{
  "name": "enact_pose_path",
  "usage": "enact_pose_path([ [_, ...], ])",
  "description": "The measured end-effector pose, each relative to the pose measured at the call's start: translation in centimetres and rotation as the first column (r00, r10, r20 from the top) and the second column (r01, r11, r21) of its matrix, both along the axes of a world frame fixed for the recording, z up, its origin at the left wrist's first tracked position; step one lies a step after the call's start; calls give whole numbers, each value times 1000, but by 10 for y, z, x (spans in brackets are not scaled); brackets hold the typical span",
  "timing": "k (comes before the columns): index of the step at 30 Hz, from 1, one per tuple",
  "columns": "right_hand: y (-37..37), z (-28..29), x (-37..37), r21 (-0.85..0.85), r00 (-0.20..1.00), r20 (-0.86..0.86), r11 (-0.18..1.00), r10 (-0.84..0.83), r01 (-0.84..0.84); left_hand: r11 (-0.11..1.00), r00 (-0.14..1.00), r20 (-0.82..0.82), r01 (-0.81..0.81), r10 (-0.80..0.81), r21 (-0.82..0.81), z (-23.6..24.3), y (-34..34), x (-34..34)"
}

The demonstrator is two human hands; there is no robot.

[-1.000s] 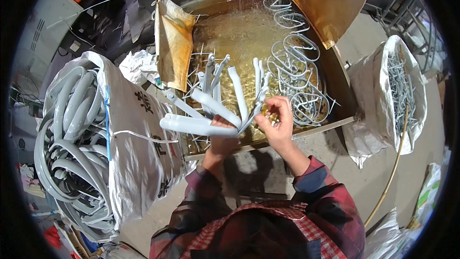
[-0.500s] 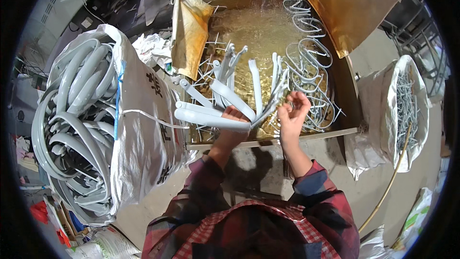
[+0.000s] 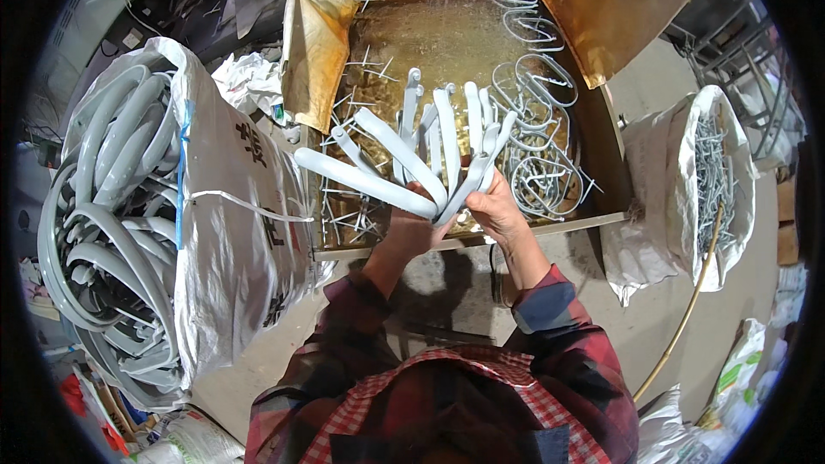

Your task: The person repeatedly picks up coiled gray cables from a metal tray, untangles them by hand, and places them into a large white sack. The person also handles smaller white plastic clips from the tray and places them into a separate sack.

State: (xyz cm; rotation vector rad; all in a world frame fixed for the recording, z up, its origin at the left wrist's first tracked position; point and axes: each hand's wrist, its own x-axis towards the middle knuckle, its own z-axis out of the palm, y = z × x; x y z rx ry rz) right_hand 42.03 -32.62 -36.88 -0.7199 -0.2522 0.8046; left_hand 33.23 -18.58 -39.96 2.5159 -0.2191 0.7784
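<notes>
Light falls mostly from above onto the rectangular brown metal tank (image 3: 601, 163), with the dark space beyond its far end left dim. Inside the tank, the shallow amber water (image 3: 412, 43) throws back scattered golden glints. Over the tank's near edge, the fan of glossy flat grey plastic strips (image 3: 369, 180) carries pale highlights and looks fairly crisp. Left of the tank, the tall white woven sack (image 3: 228, 232) is brightly lit. On the grey concrete floor (image 3: 640, 322) before the tank lies a dark shadow (image 3: 438, 279). Fisheye distortion bows the tank's far edge; farthest from it, outlines soften into a black border.
</notes>
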Motion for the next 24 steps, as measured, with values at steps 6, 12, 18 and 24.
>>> enact_pose_path([
  [6, 6, 12, -6, -25, 996, -25, 996, -88, 87, 950, 978, -182, 38, -99, -311, -5, -4, -2],
  [12, 11, 10, -9, -35, 984, -81, 987, -159, 157, 725, 994, -23, 61, -106, -686, 15, -14, -5],
  [18, 18, 7, -11, -116, 968, -85, 967, -235, 225, 517, 986, -165, -139, -4, -845, 25, -18, 0],
  [24, 24, 13, -10, -219, 940, 63, 915, -335, 340, 375, 984, -177, -156, -21, -914, 29, -20, 3],
])
